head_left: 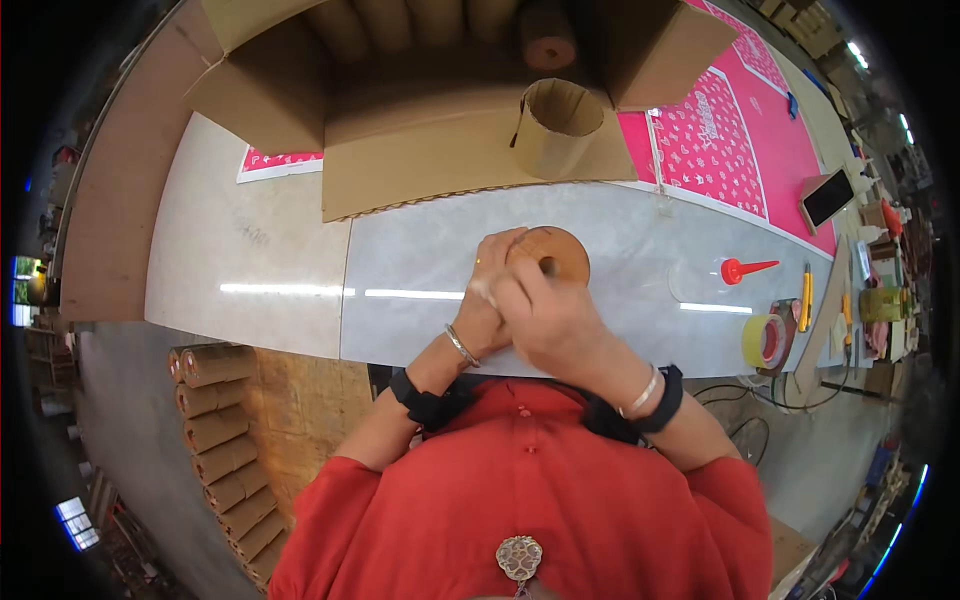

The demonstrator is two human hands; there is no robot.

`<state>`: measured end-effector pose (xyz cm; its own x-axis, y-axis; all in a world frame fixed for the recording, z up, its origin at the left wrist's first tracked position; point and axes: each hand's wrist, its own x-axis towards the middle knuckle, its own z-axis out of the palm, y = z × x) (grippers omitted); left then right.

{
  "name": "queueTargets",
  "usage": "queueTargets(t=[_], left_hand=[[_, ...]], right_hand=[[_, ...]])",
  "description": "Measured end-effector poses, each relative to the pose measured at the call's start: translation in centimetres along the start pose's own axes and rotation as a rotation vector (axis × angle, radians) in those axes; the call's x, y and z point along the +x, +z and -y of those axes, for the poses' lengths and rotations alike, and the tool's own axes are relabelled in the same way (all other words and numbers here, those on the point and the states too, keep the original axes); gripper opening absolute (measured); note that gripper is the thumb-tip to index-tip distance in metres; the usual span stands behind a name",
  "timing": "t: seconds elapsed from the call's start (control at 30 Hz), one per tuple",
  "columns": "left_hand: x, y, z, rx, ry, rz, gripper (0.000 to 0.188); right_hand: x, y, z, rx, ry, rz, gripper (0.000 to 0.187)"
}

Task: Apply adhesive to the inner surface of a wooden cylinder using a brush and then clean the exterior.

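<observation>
A brown roll (568,255) with a round hole in its end stands on the grey tabletop in front of me. My left hand (488,290) is wrapped round its left side. Over the roll's near side, my right hand (550,315) is closed, fingers curled and pressed together beside the hole. What lies between those fingers, if anything, is hidden. A small whitish patch shows where the two hands meet. Just beyond the roll, a pale cardboard tube (558,135) stands upright on the flap of an open carton (440,165).
Several brown rolls (385,25) fill the carton's back. To the right lie a red nozzle cap (748,270), a tape roll (763,342), a yellow cutter (806,298) and a phone (827,200). Pink printed sheets (705,140) lie beyond. Stacked rolls (225,455) stand below the table, left.
</observation>
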<state>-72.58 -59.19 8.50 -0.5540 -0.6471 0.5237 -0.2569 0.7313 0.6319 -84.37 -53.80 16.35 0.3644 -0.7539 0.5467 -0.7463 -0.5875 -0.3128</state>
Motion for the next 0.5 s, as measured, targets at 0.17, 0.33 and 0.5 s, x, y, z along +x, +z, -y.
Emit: queueTargets(t=[0.17, 0.33, 0.5], left_hand=[[-0.2, -0.1, -0.1, -0.262, -0.183, -0.022, 0.087], [0.0, 0.1, -0.3, -0.244, -0.155, -0.049, 0.085], [-0.9, 0.5, 0.6, -0.303, -0.184, -0.030, 0.082]], right_hand=[[-0.3, -0.2, -6.0, -0.193, 0.191, 0.021, 0.019], [-2.9, -1.7, -0.3, -0.128, 0.140, 0.065, 0.021], [1.1, 0.4, -2.7, -0.171, 0.106, 0.013, 0.023]])
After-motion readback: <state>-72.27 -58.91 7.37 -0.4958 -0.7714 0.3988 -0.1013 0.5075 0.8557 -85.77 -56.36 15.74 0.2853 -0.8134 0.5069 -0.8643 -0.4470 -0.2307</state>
